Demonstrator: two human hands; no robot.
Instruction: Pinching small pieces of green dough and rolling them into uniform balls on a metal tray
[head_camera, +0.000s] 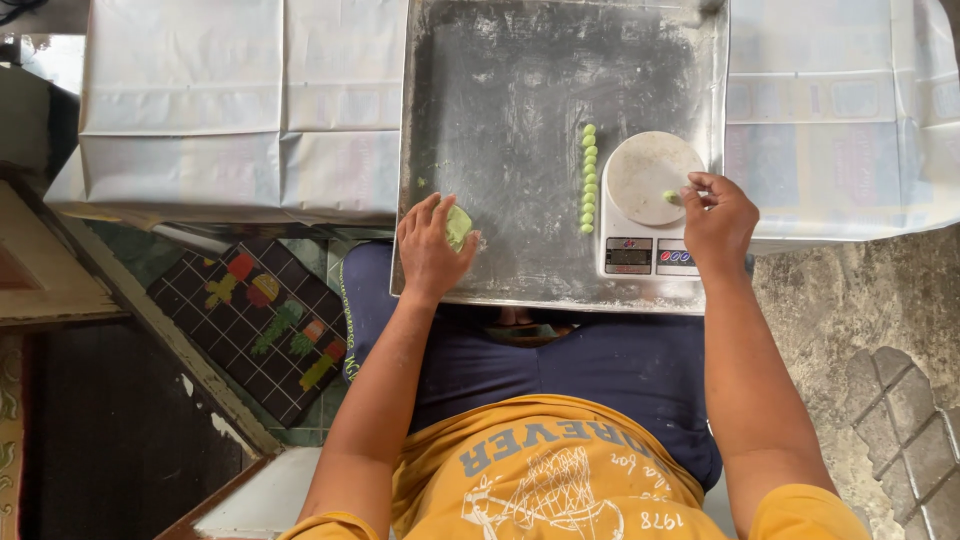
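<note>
Though half-hidden, green dough (458, 226) under left hand (432, 250)

The left hand (432, 248) is laid palm down with fingers spread and slightly curled, the thumb held out to its right side. The right hand (716, 218) is held knuckles up, its fingertips (688, 194) pinched together and pointed leftward. Both forearms are bare and extended forward, elbows bent near the torso.

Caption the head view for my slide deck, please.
Left hand holds green dough on a metal tray; right hand sets a piece on the scale.
</note>
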